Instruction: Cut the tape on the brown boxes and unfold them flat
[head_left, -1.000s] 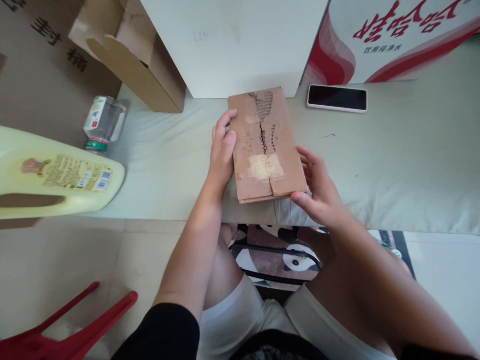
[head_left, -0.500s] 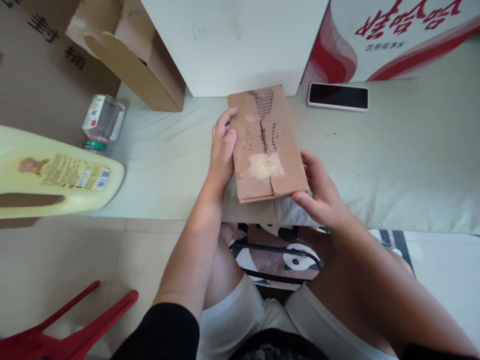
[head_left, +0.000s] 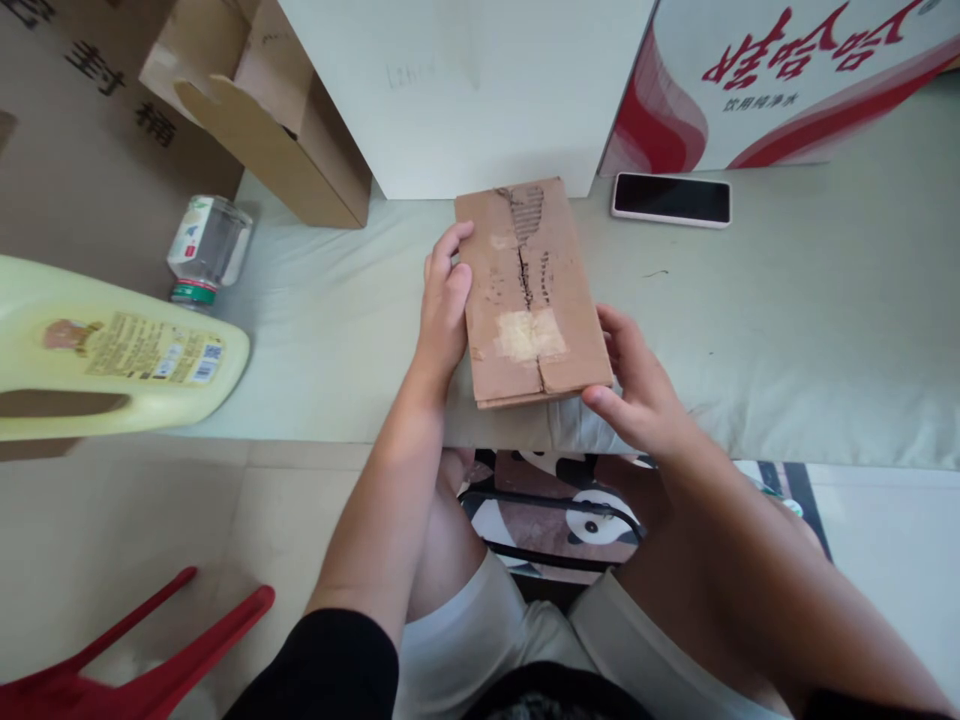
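A flat brown cardboard box [head_left: 491, 310] is held between my two hands over the pale green cloth surface. Black scribbles and a patch of yellowish tape mark its top face. My left hand [head_left: 448, 300] grips the box's left edge, thumb and forefinger showing at the side. At the lower right corner, my right hand [head_left: 636, 385] holds the box, its thumb at the near corner and its other fingers along the right side, partly hidden. Whether the box's underside touches the cloth is unclear.
Behind the box stands a white panel [head_left: 480, 110], with a red-and-white carton [head_left: 750, 110] to its right. A phone [head_left: 671, 199] lies before the carton. Leftward are an open cardboard box [head_left: 277, 140], a clear bottle [head_left: 206, 250], a yellow jug [head_left: 150, 345] and a red plastic object [head_left: 165, 660].
The view has shifted slightly, so the background sits a little lower. Both hands keep the same hold on the cardboard box.
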